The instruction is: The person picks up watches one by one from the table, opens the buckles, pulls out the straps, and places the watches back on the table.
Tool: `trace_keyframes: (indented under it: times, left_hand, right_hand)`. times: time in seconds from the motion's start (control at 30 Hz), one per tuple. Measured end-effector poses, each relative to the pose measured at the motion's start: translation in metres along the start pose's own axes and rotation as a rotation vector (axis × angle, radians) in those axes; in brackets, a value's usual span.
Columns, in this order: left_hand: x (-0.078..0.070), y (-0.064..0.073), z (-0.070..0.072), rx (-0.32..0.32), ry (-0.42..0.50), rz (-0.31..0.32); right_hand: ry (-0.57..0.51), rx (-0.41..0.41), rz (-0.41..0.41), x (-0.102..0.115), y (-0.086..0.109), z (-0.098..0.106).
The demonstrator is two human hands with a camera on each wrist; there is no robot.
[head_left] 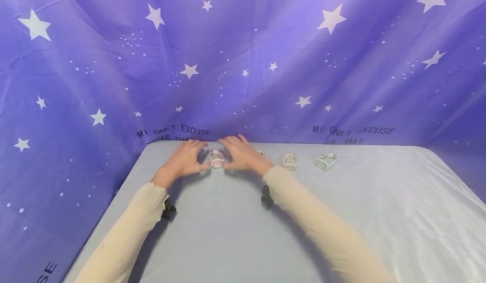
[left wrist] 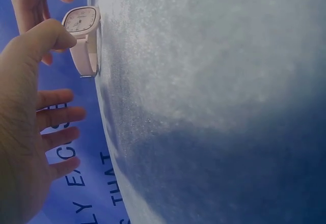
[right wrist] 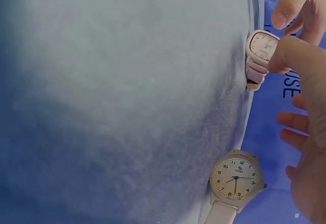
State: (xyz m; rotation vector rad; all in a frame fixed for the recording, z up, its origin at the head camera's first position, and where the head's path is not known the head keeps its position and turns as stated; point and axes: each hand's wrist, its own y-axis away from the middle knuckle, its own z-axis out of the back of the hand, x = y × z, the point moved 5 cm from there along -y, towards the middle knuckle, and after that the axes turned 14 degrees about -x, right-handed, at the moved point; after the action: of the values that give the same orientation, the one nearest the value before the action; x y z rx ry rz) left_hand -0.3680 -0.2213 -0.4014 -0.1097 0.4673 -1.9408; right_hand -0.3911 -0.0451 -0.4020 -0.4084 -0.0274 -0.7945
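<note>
A pink wristwatch (head_left: 217,160) with a rounded square face stands on its looped strap near the table's far edge. My left hand (head_left: 185,157) is on its left side and my right hand (head_left: 243,154) on its right, fingers spread and loosely bent. In the left wrist view the left thumb (left wrist: 58,36) lies close by the pink watch (left wrist: 81,21). The right thumb (right wrist: 288,56) overlaps the edge of the watch face in the right wrist view; whether either thumb touches it I cannot tell. Neither hand grips the watch.
A round-faced watch (right wrist: 237,178) stands by my right hand, mostly hidden in the head view. Farther right are a cream watch (head_left: 290,162) and a mint green watch (head_left: 325,161). A purple starry curtain (head_left: 243,55) hangs behind the grey cloth-covered table (head_left: 228,232).
</note>
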Motion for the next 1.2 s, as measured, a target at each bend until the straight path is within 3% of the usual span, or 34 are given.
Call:
trace_keyframes:
  times: [0.2,0.43,1.2]
  left_hand:
    - [-0.001,0.000,-0.003,-0.007,-0.012,-0.039]
    - [-0.003,-0.002,-0.010,0.024,-0.004,-0.021]
    - [-0.001,0.002,-0.014,0.001,0.053,-0.024]
  right_hand:
    - [0.005,0.036,-0.016,-0.001,-0.001,-0.004]
    - [-0.010,0.058,-0.030,-0.004,0.001,-0.009]
    - [-0.014,0.081,-0.008,-0.002,0.001,-0.021]
